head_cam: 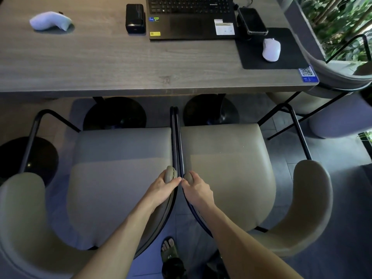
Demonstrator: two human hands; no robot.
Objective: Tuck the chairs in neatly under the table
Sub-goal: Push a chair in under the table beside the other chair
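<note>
Gripping the touching inner armrests, left hand [166,187] closed on the left chair [120,178], right hand [196,189] closed on the right chair [229,168]. Side by side, seats wholly near the table [141,63] edge; pushing under left to do.

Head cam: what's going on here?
A person stands behind two chairs set side by side at the table. The left hand grips the inner arm tip of the left chair; the right hand grips that of the right chair. Both seats are still out from under the tabletop, so neither is tucked in yet.
</note>
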